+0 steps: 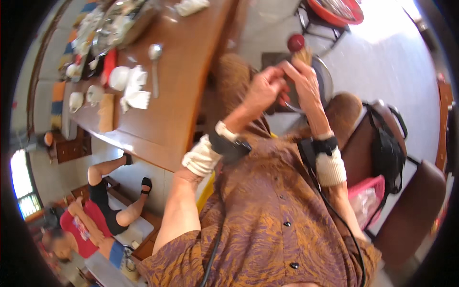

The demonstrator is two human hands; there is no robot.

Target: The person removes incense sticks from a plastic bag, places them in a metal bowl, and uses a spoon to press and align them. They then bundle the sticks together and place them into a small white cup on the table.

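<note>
My right hand (306,84) is closed around a bundle of thin tan sticks (303,55), whose tips show past the fingers. A round dark-red object (296,43) appears at the end of the bundle; whether it is joined to the sticks cannot be made out. My left hand (267,88) is just left of the right one, fingers bent towards it. Blur hides whether those fingers pinch anything. Beneath both hands, between my knees, stands a round container with a pale metal rim (327,77), partly hidden by the right hand.
A wooden table (172,118) on my left carries a spoon (155,53), crumpled white tissue (136,89), white cups (94,95) and cluttered trays. A red basin (339,14) sits on a stand ahead. Right are a black bag (387,158) and pink basket (369,197). Someone reclines lower left.
</note>
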